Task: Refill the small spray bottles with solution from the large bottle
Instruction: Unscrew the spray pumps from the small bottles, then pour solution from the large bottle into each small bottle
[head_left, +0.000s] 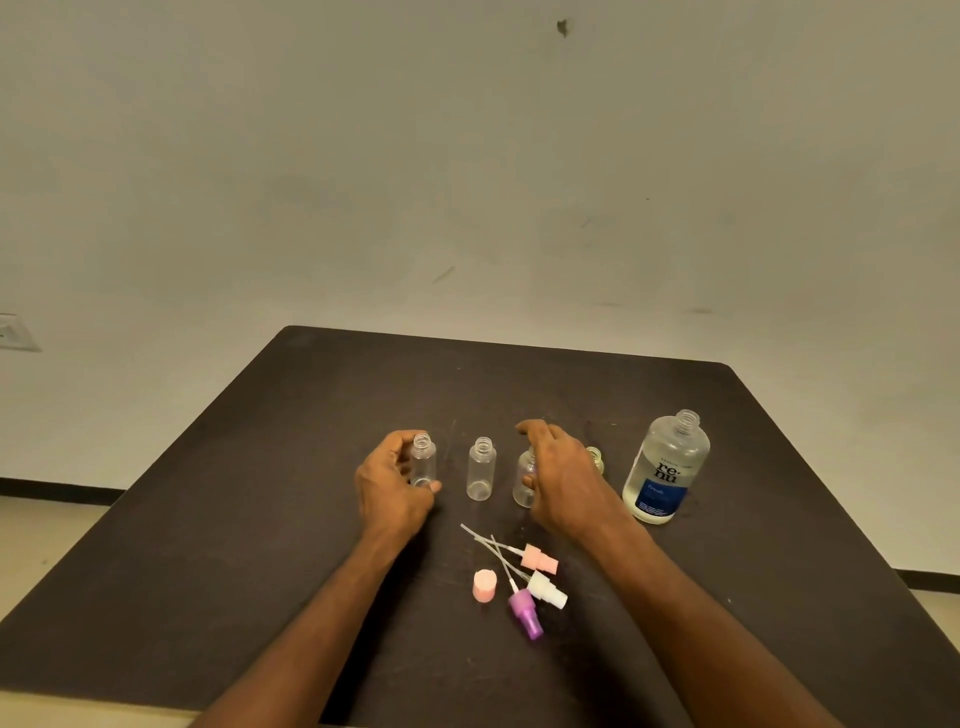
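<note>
Three small clear bottles stand uncapped in a row on the dark table (218, 545). My left hand (392, 486) grips the leftmost small bottle (423, 460), which stands upright. The middle small bottle (481, 469) stands free. My right hand (563, 475) hovers over the third small bottle (523, 478), partly hiding it; whether the fingers touch it I cannot tell. The large clear bottle (667, 467) with a blue label stands open at the right, holding clear solution. A fourth small bottle (596, 459) peeks out behind my right hand.
Three spray heads lie near the front: pink (540, 560), white (546, 590) and purple (525, 613), their thin tubes pointing left. A pink cap (484, 586) stands beside them. A pale wall rises behind the table's far edge.
</note>
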